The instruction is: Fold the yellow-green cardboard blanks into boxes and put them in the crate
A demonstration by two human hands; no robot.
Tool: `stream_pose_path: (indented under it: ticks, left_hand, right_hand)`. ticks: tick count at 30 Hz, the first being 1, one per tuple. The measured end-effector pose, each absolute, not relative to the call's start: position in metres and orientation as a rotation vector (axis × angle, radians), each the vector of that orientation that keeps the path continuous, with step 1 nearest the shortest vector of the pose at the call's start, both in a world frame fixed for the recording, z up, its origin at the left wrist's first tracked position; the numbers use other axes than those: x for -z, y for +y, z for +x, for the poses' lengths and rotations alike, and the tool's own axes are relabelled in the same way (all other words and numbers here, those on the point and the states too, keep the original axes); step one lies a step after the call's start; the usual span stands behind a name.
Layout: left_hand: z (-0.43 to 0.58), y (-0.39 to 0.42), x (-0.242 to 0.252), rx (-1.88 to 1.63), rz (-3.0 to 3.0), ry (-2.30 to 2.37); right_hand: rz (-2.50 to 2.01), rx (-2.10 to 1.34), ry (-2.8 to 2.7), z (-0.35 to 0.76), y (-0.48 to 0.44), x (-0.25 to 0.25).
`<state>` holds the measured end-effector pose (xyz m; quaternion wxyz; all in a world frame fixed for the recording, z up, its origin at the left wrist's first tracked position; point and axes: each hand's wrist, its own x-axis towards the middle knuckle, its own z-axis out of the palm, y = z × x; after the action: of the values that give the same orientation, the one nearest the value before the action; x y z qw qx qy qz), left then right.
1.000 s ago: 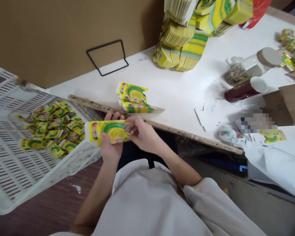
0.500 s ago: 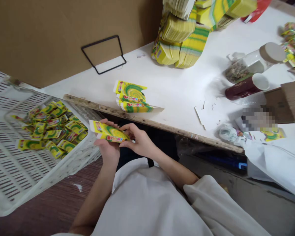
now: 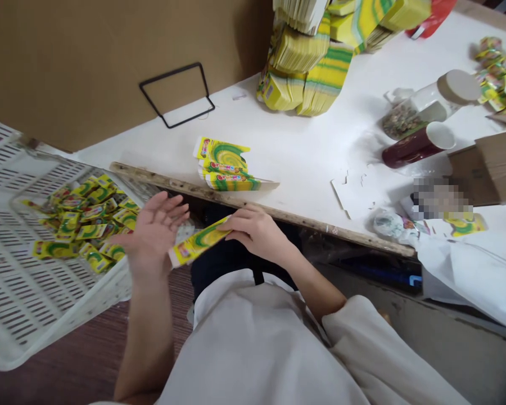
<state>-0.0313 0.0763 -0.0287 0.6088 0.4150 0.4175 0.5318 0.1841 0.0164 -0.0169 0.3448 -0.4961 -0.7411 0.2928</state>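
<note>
My right hand (image 3: 255,233) pinches one end of a yellow and green carton (image 3: 199,242), which slants down to the left below the table edge. My left hand (image 3: 154,230) is spread open, palm toward the carton's lower end, fingers apart and touching or almost touching it. A small stack of flat yellow and green cartons (image 3: 225,166) lies on the white table (image 3: 303,152) just beyond my hands. To the left, a white slotted crate (image 3: 21,298) holds several folded yellow and green cartons (image 3: 84,222).
Tall piles of flat cartons (image 3: 316,56) stand at the back of the table. A dark red cup (image 3: 417,145), a clear jar (image 3: 430,104) and a cardboard box (image 3: 489,166) sit at the right. A black wire frame (image 3: 177,95) leans on brown cardboard (image 3: 88,62).
My left hand has let go of the carton and opened wide. The carton, earlier held by both hands, has tipped down to the left and is now held by my right hand alone.
</note>
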Motion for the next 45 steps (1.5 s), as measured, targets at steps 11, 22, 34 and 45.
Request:
stream_pose_path:
  ticks: [11, 22, 34, 45]
  left_hand:
    - [-0.009, 0.036, 0.038, -0.666, 1.825, 1.102]
    - [0.000, 0.032, 0.037, -0.783, 1.961, 1.081]
    - [0.004, 0.027, 0.051, -0.733, 1.891, 1.300]
    - [-0.023, 0.047, 0.033, -0.433, 1.882, 1.231]
  right_hand:
    - [-1.404, -0.629, -1.301, 0.163, 0.005, 0.020]
    - [-1.042, -1.549, -0.945, 0.156, 0.012, 0.045]
    - [-1.173, -0.960, -1.438, 0.156, 0.000, 0.037]
    - [-1.186, -1.110, -1.933, 0.192, 0.014, 0.033]
